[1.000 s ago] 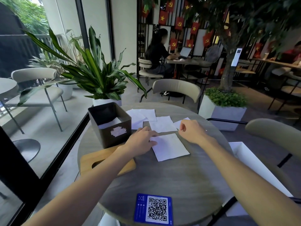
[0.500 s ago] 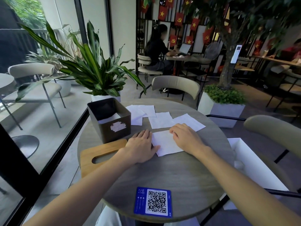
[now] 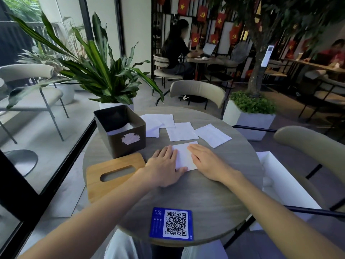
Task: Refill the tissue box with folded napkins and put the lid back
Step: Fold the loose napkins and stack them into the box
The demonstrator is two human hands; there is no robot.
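A dark square tissue box (image 3: 124,142) stands open at the table's left, with white napkins (image 3: 121,128) inside. Its wooden lid (image 3: 104,172), with an oval slot, lies flat in front of the box. A folded white napkin (image 3: 183,156) lies mid-table. My left hand (image 3: 164,165) presses flat on its left side and my right hand (image 3: 207,161) presses flat on its right side, fingers spread. Several unfolded napkins (image 3: 182,130) lie beyond, one (image 3: 212,135) to the right and others (image 3: 158,122) near the box.
The round grey table (image 3: 205,199) carries a blue QR-code card (image 3: 171,223) at its near edge. A white open box (image 3: 276,176) sits on the chair to the right. A potted plant (image 3: 104,71) rises behind the tissue box, and a beige chair (image 3: 197,90) stands opposite.
The flat napkin has been folded in half. Both hands have come down flat on it, the right hand lowering from a raised pinch at the napkin's far edge.
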